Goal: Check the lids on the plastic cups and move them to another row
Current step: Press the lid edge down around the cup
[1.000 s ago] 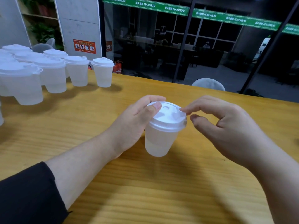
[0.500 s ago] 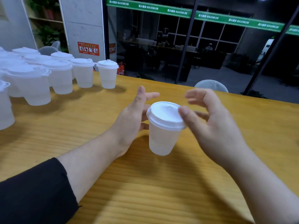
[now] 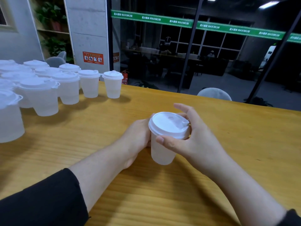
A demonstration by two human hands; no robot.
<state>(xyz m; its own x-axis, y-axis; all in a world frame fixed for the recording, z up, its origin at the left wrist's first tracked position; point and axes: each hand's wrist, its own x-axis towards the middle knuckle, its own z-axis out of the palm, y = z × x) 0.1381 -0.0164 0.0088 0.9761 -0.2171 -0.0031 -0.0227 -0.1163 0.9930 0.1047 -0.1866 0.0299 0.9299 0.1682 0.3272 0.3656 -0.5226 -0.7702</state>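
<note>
Your two hands meet around one translucent plastic cup with a white snap-on lid (image 3: 164, 144), which stands upright on the yellow wood-grain tabletop (image 3: 244, 136), near the middle of it and just in front of you. Your left hand (image 3: 138, 136) is pressed to the cup's left side, with its fingers curled round the wall just under the lid; the fingertips go behind the cup and you cannot see them from here. Your right hand (image 3: 193, 141) holds the cup from the other side: the thumb lies across the front of the wall just below the lid's rim, and the fingers bend round the far side, the topmost one lifted a little clear of the lid. The white lid (image 3: 169, 124) sits on the cup's mouth (its small tab points toward your right hand, beside the fingers).

Well apart from this cup, at the far left of the tabletop, stands a cluster of the same lidded translucent cups (image 3: 48, 88), all upright and packed close in rows. The one nearest the middle of the tabletop (image 3: 112, 84) stands at the right end of the back row, a little clear of its neighbour.

Both forearms rest low over the tabletop, with a black sleeve (image 3: 40, 204) on the left arm.
</note>
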